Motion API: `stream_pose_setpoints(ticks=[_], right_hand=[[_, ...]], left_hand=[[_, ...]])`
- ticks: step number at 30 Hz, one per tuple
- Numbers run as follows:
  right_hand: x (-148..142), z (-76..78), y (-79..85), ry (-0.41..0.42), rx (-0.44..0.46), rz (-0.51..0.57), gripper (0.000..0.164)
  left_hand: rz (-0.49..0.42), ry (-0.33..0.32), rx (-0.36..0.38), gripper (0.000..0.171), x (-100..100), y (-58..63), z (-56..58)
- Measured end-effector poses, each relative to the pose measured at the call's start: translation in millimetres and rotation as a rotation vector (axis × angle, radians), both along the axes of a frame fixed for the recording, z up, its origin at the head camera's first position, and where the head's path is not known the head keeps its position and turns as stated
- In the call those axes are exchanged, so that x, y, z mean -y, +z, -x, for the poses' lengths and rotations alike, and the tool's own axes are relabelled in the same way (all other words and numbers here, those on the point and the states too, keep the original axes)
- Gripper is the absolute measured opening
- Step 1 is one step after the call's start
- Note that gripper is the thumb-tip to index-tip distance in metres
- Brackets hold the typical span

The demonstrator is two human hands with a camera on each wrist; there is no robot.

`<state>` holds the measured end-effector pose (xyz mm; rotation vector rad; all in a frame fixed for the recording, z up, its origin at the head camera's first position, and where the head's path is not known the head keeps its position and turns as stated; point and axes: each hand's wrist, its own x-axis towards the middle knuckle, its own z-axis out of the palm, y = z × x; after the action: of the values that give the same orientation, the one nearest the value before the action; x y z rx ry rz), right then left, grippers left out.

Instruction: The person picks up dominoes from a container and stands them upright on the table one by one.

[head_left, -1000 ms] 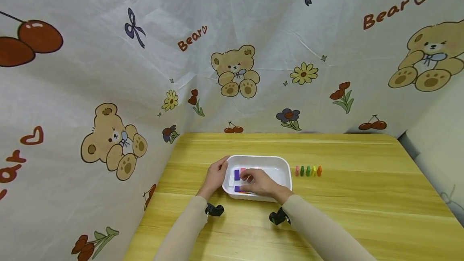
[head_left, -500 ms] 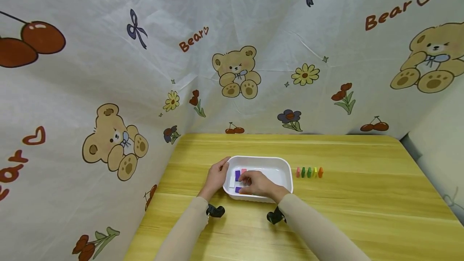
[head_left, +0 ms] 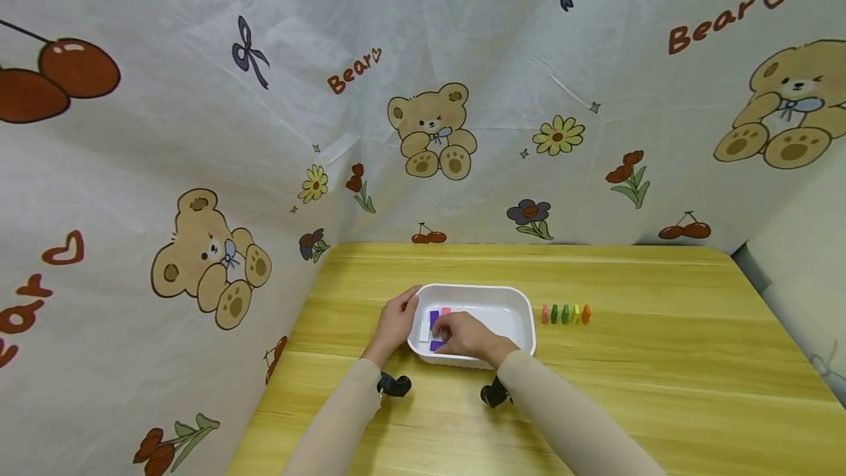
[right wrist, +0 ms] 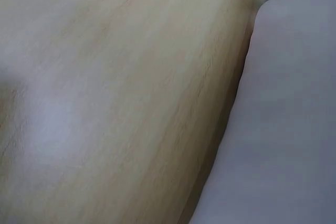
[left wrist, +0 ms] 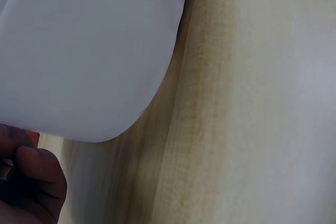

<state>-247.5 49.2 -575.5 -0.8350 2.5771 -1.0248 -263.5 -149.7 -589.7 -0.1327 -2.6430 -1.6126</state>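
A white plastic tray [head_left: 502, 361] stands on the table. My left hand [head_left: 396, 320] grips its left end at the rim; curled fingers [left wrist: 44, 169] show beside the tray wall in the left wrist view. My right hand [head_left: 468, 335] reaches inside the tray, fingers bent down at its left part. Close to those fingertips are two purple blocks, one at the back [head_left: 434, 316] and one in front [head_left: 437, 346]. A white block [head_left: 424, 330] lies along the left wall, and a pink block [head_left: 446, 311] farther back. Whether the right fingers pinch a block is hidden.
Right of the tray, several small coloured blocks [head_left: 565, 314] stand upright in a row: pink, green, yellow and orange. The wooden table [head_left: 661, 358] meets a bear-print cloth [head_left: 502, 189] at the back and left.
My right hand has shifted slightly left inside the tray, its fingers drawing closer together. An orange-yellow strip seen below the hand earlier is now out of sight. The left hand stays on the tray.
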Motion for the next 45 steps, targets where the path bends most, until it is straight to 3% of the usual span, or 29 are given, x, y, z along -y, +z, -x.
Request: stream_pose_setpoints(ticks=[16,37,45], right_hand=[[-2.8,-1.2,1.0,0.016,-0.008,-0.035,0.015],[-7.5,3.6,-1.7,-0.032,0.020,-0.034,0.007],[-7.6,3.0,-0.4,-0.022,-0.024,-0.019,0.006]], left_hand=[[0.005,0.007,0.023,0.039,-1.4,-0.2,0.0],[0.003,0.004,0.014,0.038,-2.1,2.3,-0.8],[0.005,0.006,0.005,0.039,-1.6,2.4,-0.8]])
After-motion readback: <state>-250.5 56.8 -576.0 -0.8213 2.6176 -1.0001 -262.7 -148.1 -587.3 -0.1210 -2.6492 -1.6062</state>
